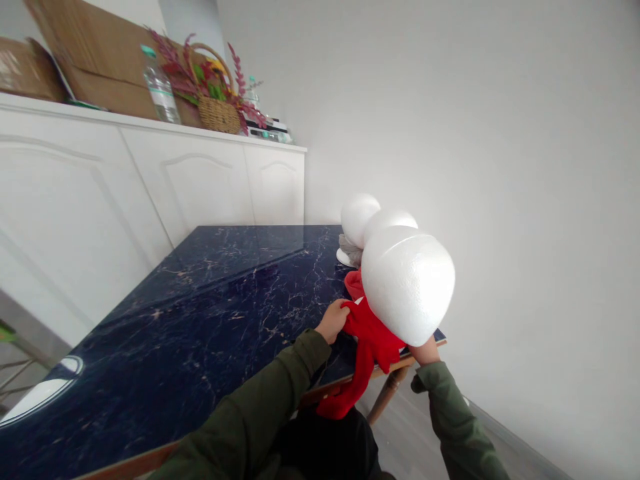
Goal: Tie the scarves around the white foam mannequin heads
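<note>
- Head view, left arm: I log the olive sleeve (pixel 265 400) reaching forward across the table edge, wrist bent. The left hand (pixel 333 321) sits at the upper edge of the red cloth (pixel 373 340), fingers curled and clenched on it.
- Right arm: I see the forearm rising from lower right. The right hand (pixel 425 351) is pressed beneath the polystyrene dome (pixel 407 285); its fingers are hidden behind the dome, so I cannot tell their state.
- Dome: tilted, between both hands, with the cloth bunched below it and one end hanging past the table edge.
- Beyond: two more white domes (pixel 357 217) stand touching one another beside grey fabric (pixel 350 250), at the end of the dark blue marble table (pixel 200 280).
- Background: a white cabinet (pixel 150 180) carries a wicker basket (pixel 219 113) of artificial flowers, a plastic bottle (pixel 160 87) and cardboard (pixel 100 67).
</note>
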### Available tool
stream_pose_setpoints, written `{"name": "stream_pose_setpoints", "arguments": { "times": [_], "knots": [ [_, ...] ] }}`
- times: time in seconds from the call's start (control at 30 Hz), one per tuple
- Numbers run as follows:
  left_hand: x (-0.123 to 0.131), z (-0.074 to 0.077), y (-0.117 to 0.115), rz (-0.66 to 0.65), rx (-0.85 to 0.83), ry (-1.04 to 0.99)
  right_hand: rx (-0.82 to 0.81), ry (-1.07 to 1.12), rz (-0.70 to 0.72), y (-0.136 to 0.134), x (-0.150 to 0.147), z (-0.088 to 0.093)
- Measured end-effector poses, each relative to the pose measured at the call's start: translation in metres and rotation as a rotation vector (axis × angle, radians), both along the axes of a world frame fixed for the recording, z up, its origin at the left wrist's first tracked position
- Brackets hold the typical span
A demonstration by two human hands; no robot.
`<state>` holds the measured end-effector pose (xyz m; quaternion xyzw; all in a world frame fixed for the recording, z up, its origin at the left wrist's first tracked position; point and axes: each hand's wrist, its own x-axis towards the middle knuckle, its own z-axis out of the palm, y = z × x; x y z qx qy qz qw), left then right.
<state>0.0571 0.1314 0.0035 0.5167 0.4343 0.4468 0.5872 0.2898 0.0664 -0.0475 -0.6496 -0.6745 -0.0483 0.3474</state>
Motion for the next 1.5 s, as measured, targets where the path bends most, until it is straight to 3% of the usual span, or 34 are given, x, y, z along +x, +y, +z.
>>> {"name": "stream_pose_setpoints", "arguments": {
  "times": [0.2, 0.43, 0.57, 0.63, 0.7, 0.83, 0.87, 0.93, 1.03, 1.1, 1.2, 1.3, 1.4, 1.5],
  "knots": [
    [-0.001, -0.01, 0.002, 0.006, 0.051, -0.005, -0.01, 0.196, -0.011, 0.005, 0.0, 0.006],
    [-0.025, -0.011, -0.021, -0.067, 0.308, 0.174, -0.27, 0.427, 0.312, -0.027, -0.005, 0.03],
    [-0.038, -0.011, -0.037, -0.165, 0.352, 0.19, -0.3, 0.436, 0.427, -0.046, -0.013, 0.044],
    [-0.045, -0.014, -0.046, -0.179, 0.318, 0.176, -0.274, 0.368, 0.365, -0.055, -0.021, 0.045],
    [-0.055, -0.017, -0.058, -0.144, 0.31, 0.22, -0.208, 0.262, 0.215, -0.066, -0.032, 0.043],
    [-0.082, -0.013, -0.083, -0.02, 0.483, 0.426, 0.098, 0.139, -0.14, -0.098, -0.069, 0.042],
    [-0.091, -0.009, -0.089, 0.008, 0.538, 0.481, 0.157, 0.134, -0.127, -0.105, -0.082, 0.044],
    [-0.11, 0.002, -0.096, 0.053, 0.615, 0.576, 0.168, 0.112, 0.087, -0.115, -0.112, 0.053],
    [-0.139, 0.017, -0.095, 0.101, 0.646, 0.645, 0.001, 0.058, 0.509, -0.099, -0.166, 0.069],
    [-0.155, 0.016, -0.088, 0.137, 0.635, 0.666, -0.065, 0.034, 0.627, -0.07, -0.205, 0.073],
    [-0.172, -0.004, -0.078, 0.194, 0.618, 0.798, -0.13, -0.035, 0.667, -0.025, -0.256, 0.061],
    [-0.181, -0.031, -0.077, 0.254, 0.684, 0.973, -0.222, -0.103, 0.663, -0.003, -0.286, 0.04],
    [-0.184, -0.044, -0.082, 0.272, 0.769, 1.068, -0.247, -0.131, 0.696, -0.002, -0.291, 0.027],
    [-0.183, -0.044, -0.085, 0.27, 0.78, 1.112, -0.241, -0.138, 0.72, -0.004, -0.286, 0.025]
  ]
}}
